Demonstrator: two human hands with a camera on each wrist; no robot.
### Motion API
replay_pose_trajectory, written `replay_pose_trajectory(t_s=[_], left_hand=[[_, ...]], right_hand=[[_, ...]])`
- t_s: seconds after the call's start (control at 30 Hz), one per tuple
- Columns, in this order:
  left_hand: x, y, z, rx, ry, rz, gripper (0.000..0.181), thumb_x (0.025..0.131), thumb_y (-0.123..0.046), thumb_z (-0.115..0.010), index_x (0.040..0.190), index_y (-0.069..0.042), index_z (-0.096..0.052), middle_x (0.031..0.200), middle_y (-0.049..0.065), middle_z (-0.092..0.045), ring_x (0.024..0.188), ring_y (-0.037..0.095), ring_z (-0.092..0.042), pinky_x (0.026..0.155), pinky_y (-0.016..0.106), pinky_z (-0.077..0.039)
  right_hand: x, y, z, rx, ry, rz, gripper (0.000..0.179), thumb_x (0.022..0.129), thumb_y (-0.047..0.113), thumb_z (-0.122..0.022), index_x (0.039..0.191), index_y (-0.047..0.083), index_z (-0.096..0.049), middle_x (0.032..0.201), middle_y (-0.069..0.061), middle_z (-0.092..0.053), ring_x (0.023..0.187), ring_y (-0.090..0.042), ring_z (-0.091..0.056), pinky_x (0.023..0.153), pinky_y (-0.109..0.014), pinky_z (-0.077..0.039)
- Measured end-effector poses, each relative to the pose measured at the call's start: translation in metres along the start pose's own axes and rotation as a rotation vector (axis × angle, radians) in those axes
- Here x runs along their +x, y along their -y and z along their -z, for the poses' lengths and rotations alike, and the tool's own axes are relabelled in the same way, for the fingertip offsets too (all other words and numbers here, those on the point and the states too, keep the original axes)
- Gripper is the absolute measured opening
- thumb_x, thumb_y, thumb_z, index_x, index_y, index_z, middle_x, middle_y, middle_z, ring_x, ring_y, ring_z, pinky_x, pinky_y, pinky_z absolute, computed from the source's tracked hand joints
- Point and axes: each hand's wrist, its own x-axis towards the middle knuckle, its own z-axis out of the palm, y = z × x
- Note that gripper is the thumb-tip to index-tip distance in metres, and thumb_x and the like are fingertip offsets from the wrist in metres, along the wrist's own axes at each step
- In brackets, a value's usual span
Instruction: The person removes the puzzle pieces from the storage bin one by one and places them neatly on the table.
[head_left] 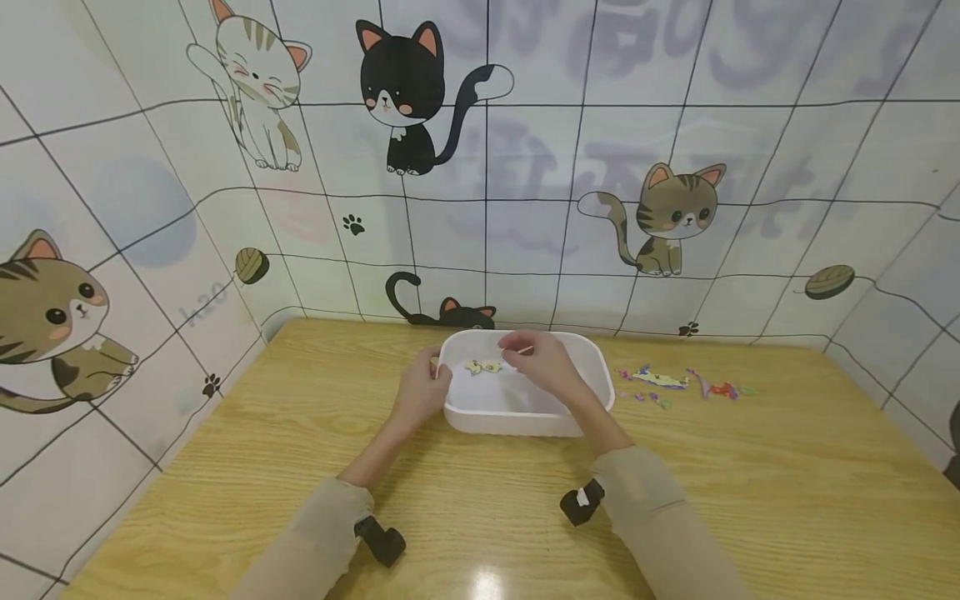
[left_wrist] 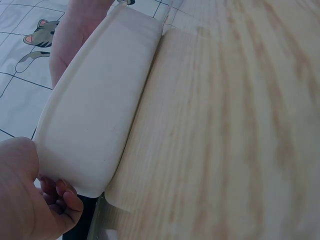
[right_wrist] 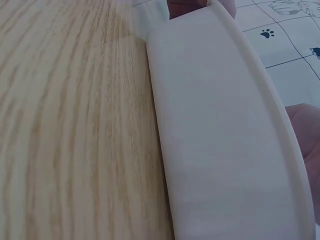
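Note:
A white plastic basin (head_left: 525,425) stands on the wooden table with two small pale-yellow pieces (head_left: 483,367) lying inside it at the left. My left hand (head_left: 422,385) grips the basin's left rim, thumb on top and fingers curled under the edge. In the left wrist view, those fingers (left_wrist: 70,200) bend round the basin's corner. Over the basin's inside, my right hand (head_left: 543,362) has its fingertips bent toward the thumb. A thin pale sliver shows between them; whether it is a held piece I cannot tell. The basin's wall (right_wrist: 225,130) hides most of this hand in the right wrist view.
To the right of the basin lie several small colourful pieces: a long yellow and blue strip (head_left: 660,379), a red one (head_left: 723,389) and purple bits (head_left: 640,397). A cat-patterned wall covering (head_left: 525,233) rises behind the table (head_left: 795,483).

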Motion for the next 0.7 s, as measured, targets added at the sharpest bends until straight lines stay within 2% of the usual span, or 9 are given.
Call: replay_pose_trajectory(t_s=[0.17, 0.47, 0.7], left_hand=[[-0.001, -0.001, 0.001, -0.006, 0.001, -0.01, 0.04, 0.094, -0.005, -0.052, 0.132, 0.008, -0.056, 0.071, 0.004, -0.046, 0.061, 0.016, -0.042, 0.053, 0.027, -0.036], [-0.002, -0.002, 0.001, -0.005, 0.01, -0.003, 0.041, 0.094, -0.004, -0.052, 0.133, 0.008, -0.055, 0.073, 0.005, -0.047, 0.063, 0.016, -0.042, 0.054, 0.028, -0.037], [-0.001, -0.001, 0.001, -0.002, 0.003, -0.006, 0.041, 0.094, -0.005, -0.052, 0.133, 0.007, -0.056, 0.071, 0.005, -0.047, 0.061, 0.016, -0.042, 0.054, 0.028, -0.037]], right_hand=[[0.013, 0.0, -0.006, -0.076, 0.024, -0.01, 0.023, 0.095, 0.011, -0.065, 0.114, 0.002, -0.072, 0.112, -0.013, -0.071, 0.103, -0.028, -0.066, 0.087, -0.039, -0.053], [0.029, -0.006, -0.014, -0.166, 0.065, -0.09, 0.025, 0.092, 0.003, -0.065, 0.114, 0.003, -0.074, 0.114, -0.013, -0.072, 0.109, -0.03, -0.063, 0.096, -0.043, -0.048], [0.029, -0.005, -0.019, -0.335, 0.123, -0.017, 0.024, 0.088, -0.005, -0.064, 0.11, -0.002, -0.074, 0.106, -0.017, -0.072, 0.099, -0.029, -0.065, 0.091, -0.04, -0.051]])
